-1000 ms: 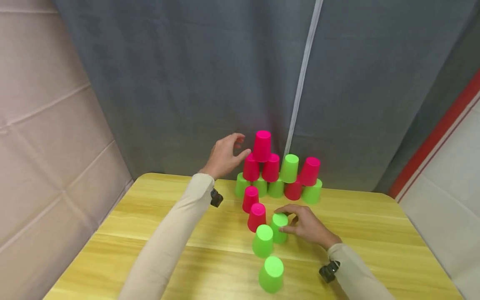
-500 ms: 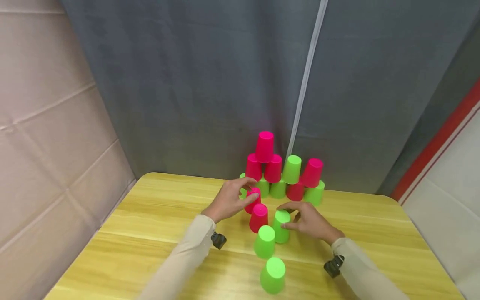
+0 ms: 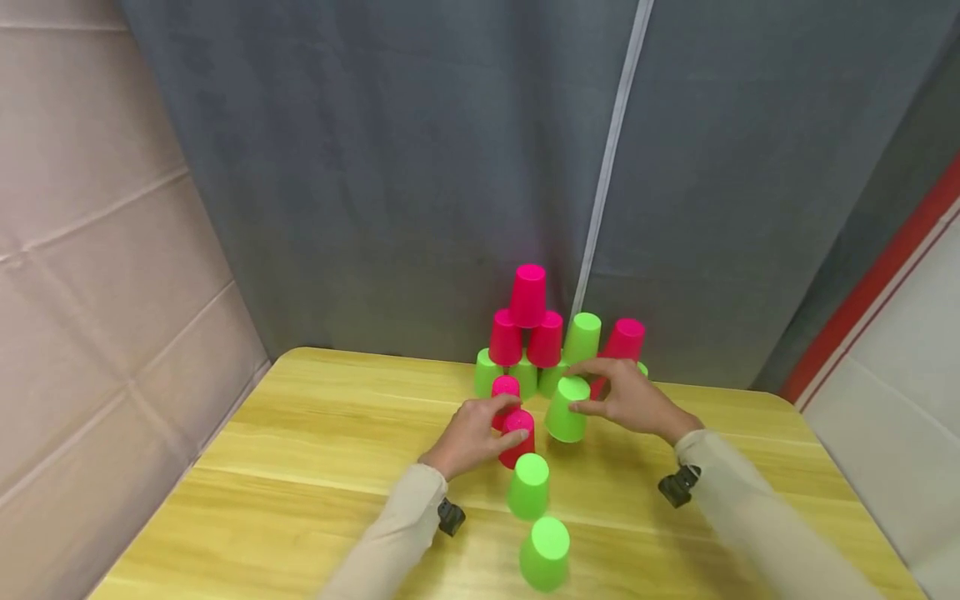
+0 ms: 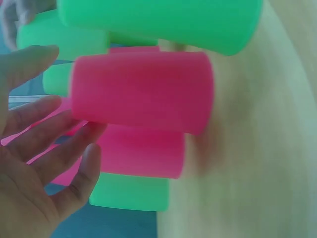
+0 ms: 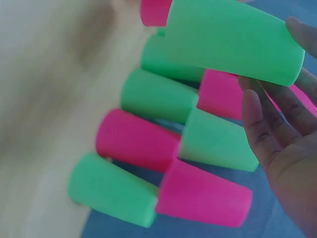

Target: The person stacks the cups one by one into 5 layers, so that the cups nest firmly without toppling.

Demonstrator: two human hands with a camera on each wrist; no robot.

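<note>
My right hand [image 3: 581, 390] grips a green cup [image 3: 566, 414] by its closed end and holds it tilted just above the wooden table [image 3: 315, 433], in front of the cup pyramid [image 3: 545, 339]. The right wrist view shows that green cup [image 5: 233, 44] between the thumb and fingers of my right hand [image 5: 272, 64]. My left hand [image 3: 512, 419] has thumb and fingers round the top of an upside-down pink cup [image 3: 517, 446]; the left wrist view shows this pink cup [image 4: 143, 91] at the fingertips of my left hand [image 4: 72, 91]. Another pink cup [image 3: 504, 388] stands just behind it.
Two upside-down green cups [image 3: 528, 486] [image 3: 545, 552] stand in a row toward me. The pink and green pyramid, topped by a pink cup [image 3: 528, 296], stands at the table's far edge against a grey curtain [image 3: 420, 167]. Bare table lies left and right.
My right hand has lifted the green cup off the table and carried it toward the pyramid. My left hand came down from the pyramid's top to the nearer pink cup.
</note>
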